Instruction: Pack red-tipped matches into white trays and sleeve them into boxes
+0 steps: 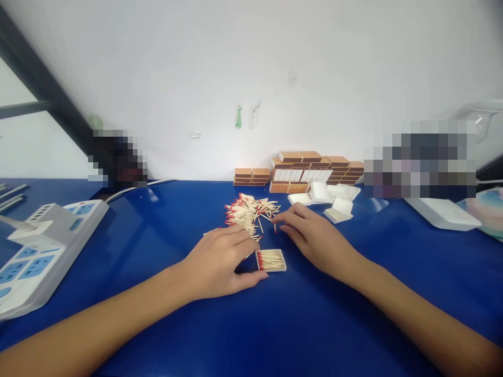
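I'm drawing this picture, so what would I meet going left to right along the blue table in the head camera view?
Power strip → left hand → white tray of matches → right hand → flat white thing.

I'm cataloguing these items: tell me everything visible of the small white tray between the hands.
The tray is shallow, rectangular, open-topped and white, apparently card. It lies flat on the blue table, holding pale matches with red heads mostly toward its left end. The left hand has its thumb and a finger there; contact is hard to confirm.
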`<action>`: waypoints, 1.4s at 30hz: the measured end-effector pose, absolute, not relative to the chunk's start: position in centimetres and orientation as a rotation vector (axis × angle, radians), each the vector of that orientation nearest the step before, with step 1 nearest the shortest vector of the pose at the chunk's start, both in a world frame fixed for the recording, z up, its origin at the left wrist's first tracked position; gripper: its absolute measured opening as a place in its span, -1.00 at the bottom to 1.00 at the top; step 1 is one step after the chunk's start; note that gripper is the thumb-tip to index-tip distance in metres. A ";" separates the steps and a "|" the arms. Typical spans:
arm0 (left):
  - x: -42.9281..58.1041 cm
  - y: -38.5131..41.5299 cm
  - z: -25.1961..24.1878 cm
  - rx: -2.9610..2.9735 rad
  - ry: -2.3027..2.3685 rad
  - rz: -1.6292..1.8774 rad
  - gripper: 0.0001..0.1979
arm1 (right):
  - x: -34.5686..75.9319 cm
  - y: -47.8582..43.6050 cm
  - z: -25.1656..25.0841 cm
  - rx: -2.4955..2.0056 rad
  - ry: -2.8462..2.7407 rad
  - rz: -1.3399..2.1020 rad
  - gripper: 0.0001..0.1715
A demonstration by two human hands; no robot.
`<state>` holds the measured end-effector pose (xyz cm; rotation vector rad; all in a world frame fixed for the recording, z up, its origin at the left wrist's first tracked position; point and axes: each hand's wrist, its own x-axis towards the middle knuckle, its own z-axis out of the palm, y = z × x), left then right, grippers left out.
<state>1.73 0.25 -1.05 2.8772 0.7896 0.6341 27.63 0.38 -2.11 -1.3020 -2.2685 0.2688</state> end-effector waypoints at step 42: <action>1.9 -0.1 -0.7 2.832 0.820 0.669 -0.70 | 28.1 1.2 -1.3 -1.378 -2.101 0.085 -0.83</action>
